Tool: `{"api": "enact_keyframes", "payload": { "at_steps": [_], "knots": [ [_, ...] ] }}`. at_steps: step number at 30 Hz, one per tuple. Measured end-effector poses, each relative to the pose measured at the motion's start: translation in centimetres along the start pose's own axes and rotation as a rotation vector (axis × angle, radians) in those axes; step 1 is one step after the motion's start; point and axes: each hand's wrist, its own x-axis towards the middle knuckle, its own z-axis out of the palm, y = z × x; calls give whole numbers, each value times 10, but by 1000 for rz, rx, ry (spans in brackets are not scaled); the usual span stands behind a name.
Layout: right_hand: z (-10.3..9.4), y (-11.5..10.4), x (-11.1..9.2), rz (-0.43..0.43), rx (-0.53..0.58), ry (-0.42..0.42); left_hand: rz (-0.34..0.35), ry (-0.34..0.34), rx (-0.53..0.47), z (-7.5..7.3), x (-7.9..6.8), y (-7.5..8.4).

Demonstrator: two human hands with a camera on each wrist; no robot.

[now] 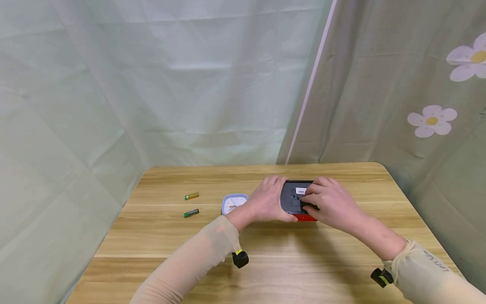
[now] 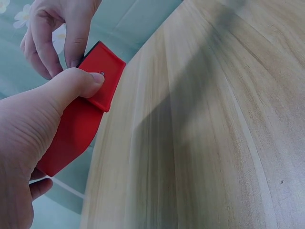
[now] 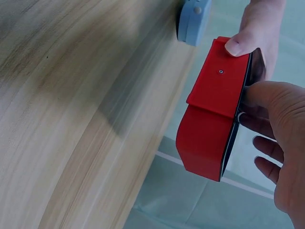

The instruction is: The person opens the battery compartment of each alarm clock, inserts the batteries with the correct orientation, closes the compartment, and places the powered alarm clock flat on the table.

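Observation:
A red box-shaped device with a black back panel is held up above the table. The panel, bearing a white label, faces me. My left hand grips the device's left end, its thumb on the red side with a small screw. At the back, the thumb and forefinger of my right hand pinch around a darker black part. Whether that part is loose or fixed I cannot tell. The other right fingers are loosely bent, as the right wrist view shows.
A pale blue clock with a white face stands left of the device, partly behind my left arm. Farther left, a gold-and-green battery and a green-and-black battery lie on the wooden table. A curtain hangs behind.

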Motion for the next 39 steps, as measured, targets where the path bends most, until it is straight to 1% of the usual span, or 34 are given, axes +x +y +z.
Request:
{"api": "enact_keyframes", "payload": {
  "at_steps": [6, 12, 19, 24, 29, 35, 39],
  "knots": [
    [0, -2, 2, -6, -27, -9, 0, 5, -12, 2, -1, 1],
    [-1, -3, 2, -40, -67, 1, -7, 6, -42, 4, -1, 2],
    [-1, -5, 2, -60, -101, 3, -9, -2, -43, 5, -2, 3],
    [-2, -5, 3, -98, -129, 2, -14, -12, -57, 4, -3, 3],
    [-4, -6, 3, -133, -153, -8, -15, -4, -84, 4, -3, 3],
    [-6, -6, 4, -153, -169, -20, -10, 10, -98, 5, -3, 2],
    [-6, -6, 3, -162, -173, -13, -12, 14, -109, 4, -3, 3]
  ]
}}
